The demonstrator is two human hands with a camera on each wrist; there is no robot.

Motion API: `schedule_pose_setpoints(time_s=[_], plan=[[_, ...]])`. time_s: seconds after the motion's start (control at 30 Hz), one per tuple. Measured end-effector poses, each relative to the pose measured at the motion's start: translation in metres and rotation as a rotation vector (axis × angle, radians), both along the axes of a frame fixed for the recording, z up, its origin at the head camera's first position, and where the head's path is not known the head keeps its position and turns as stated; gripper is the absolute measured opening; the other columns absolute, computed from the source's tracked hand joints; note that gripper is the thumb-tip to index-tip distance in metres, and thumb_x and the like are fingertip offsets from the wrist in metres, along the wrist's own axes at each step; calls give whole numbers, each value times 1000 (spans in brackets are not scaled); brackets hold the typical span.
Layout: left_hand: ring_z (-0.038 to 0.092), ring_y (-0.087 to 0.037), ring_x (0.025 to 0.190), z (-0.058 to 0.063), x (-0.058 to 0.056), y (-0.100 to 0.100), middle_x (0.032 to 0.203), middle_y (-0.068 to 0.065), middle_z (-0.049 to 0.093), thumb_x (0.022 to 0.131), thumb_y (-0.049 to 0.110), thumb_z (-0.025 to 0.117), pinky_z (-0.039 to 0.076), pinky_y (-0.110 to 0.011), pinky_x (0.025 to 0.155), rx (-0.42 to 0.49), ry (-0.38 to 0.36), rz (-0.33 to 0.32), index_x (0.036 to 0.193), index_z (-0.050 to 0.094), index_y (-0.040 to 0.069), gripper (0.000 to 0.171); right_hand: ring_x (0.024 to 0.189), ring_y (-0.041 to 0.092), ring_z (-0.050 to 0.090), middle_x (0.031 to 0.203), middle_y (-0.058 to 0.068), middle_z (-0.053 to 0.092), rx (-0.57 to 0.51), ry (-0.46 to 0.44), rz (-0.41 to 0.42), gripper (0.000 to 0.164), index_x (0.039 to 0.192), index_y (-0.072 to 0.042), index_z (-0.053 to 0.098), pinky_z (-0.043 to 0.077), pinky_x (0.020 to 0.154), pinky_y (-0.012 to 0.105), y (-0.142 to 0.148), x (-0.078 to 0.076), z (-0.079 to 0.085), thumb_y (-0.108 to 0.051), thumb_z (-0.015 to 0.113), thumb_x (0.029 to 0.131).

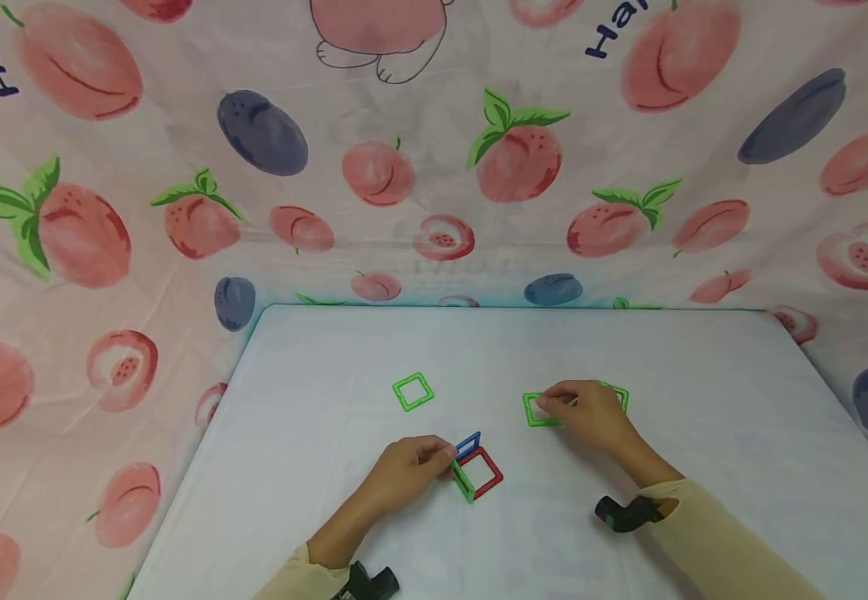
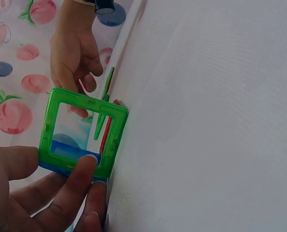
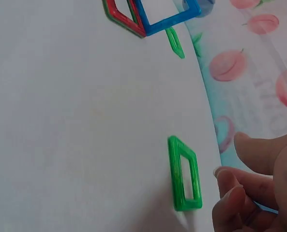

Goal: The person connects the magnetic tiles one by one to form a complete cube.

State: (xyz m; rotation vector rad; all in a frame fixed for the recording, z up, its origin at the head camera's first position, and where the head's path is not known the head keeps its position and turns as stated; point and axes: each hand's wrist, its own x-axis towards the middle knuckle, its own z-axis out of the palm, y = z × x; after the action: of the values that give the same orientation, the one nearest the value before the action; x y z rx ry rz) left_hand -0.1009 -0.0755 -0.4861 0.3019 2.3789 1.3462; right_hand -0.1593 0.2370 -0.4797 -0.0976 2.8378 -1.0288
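My left hand [image 1: 411, 468] grips a green square magnetic tile [image 2: 118, 126] at its edge, thumb on one side and fingers at the lower edge. That tile stands up along one side of a red square tile [image 1: 492, 485] lying on the table. A blue square tile [image 1: 468, 445] stands along another side, forming a corner. My right hand [image 1: 589, 412] hovers over a second green tile [image 3: 176, 176], thumb and fingers slightly parted with nothing between them. Another green tile [image 1: 621, 397] is partly hidden behind the right hand.
A separate green square tile [image 1: 413, 392] lies flat on the white table [image 1: 313, 358], toward the back. A fruit-print cloth [image 1: 434, 175] hangs behind the table's far edge. Dark wrist cameras [image 1: 624, 514] sit at both beige sleeves.
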Motion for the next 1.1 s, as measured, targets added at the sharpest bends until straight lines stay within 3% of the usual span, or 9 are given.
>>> schedule_pose_setpoints(time_s=[0.3, 0.63, 1.1], plan=[[69, -11, 94, -1, -1, 0, 91, 4, 77, 104, 43, 56, 49, -37, 87, 2, 7, 33, 111, 75, 16, 34, 95, 26, 67, 100, 9, 77, 47, -34, -77, 34, 108, -7, 78, 51, 76, 37, 13, -3, -1, -38, 71, 95], [68, -9, 89, -5, -2, 3, 89, 4, 76, 103, 43, 58, 48, -32, 81, -12, 11, 99, 111, 74, 15, 34, 82, 18, 61, 87, 5, 73, 46, -68, -66, 33, 99, -3, 78, 46, 69, 30, 12, -1, -7, -35, 76, 92], [70, -9, 89, -9, -2, 4, 89, 4, 77, 103, 43, 58, 49, -32, 80, 0, 7, 112, 112, 73, 13, 35, 74, 18, 57, 72, 2, 67, 66, -78, -91, 25, 84, -5, 76, 44, 63, 29, -4, -1, -15, -30, 82, 86]])
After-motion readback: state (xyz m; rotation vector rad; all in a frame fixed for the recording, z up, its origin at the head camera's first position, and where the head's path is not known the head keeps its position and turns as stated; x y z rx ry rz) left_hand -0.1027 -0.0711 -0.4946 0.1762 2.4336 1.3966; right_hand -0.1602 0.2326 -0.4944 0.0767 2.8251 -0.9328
